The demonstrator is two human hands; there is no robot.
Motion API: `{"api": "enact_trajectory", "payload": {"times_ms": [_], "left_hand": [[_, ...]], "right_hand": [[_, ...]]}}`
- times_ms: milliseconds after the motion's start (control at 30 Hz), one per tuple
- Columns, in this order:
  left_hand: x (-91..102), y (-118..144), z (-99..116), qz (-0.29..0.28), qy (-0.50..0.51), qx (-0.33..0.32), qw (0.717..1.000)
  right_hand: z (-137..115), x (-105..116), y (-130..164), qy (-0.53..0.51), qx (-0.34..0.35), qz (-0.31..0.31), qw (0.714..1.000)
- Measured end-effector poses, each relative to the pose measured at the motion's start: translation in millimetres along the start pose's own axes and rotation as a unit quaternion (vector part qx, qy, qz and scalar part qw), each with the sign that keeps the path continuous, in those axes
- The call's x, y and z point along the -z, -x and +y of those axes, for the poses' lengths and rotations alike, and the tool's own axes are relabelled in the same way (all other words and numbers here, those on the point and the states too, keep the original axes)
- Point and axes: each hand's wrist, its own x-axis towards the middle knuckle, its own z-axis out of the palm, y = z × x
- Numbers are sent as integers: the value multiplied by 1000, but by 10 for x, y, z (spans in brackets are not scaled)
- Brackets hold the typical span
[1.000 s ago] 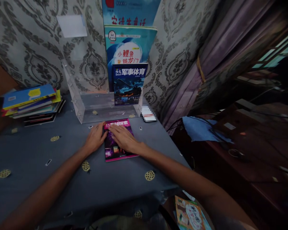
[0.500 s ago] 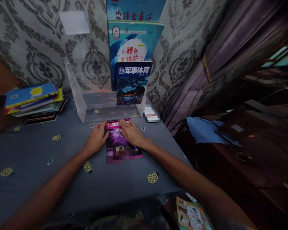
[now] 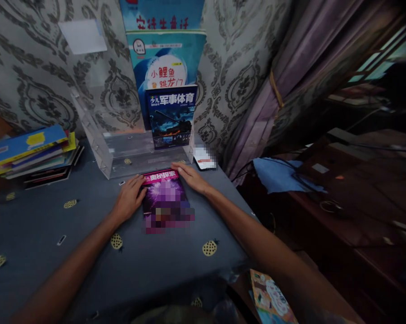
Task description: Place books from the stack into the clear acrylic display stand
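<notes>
While both our hands rest on the table (image 3: 54,252), the pink book (image 3: 165,198) lies flat between them, its title edge toward twelve o'clock and nearly touching the front lip of the clear rack (image 3: 122,155). Our left hand (image 3: 128,201) sits at the book's nine o'clock side, fingers (image 3: 137,184) loosely together and curled against the cover's upper left corner. Our right hand (image 3: 192,177) lies at about two o'clock of the book, fingers flat and slightly spread, touching the top right corner. Neither hand pinches the cover; both only bracket it, which we judge keeps the book square to the rack.

Inside the rack, toward twelve o'clock, a dark blue book (image 3: 172,116) stands upright in the front step, a teal book (image 3: 162,63) rises behind it, and another book (image 3: 160,15) shows higher up; the stepped rows let each title show over the one before. At nine o'clock a stack of books (image 3: 30,150) lies flat by the wall. A phone (image 3: 205,159) rests at one o'clock, just beside the rack's right wall. A curtain (image 3: 284,81) hangs at two o'clock.
</notes>
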Motion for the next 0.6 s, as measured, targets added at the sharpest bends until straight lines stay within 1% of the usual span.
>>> {"api": "enact_trajectory", "payload": {"times_ms": [133, 300, 467, 600], "left_hand": [[-3, -34, -8, -16, -1, -11, 1000], [0, -172, 29, -76, -17, -57, 995], [-63, -400, 155, -107, -19, -107, 988], [-158, -579, 291, -134, -28, -130, 982]], "right_hand": [[8, -6, -23, -44, -18, 13, 999], [18, -28, -47, -70, -27, 16, 997], [4, -26, -41, -75, -23, 20, 997], [-2, -7, -33, -90, -14, 13, 996]]}}
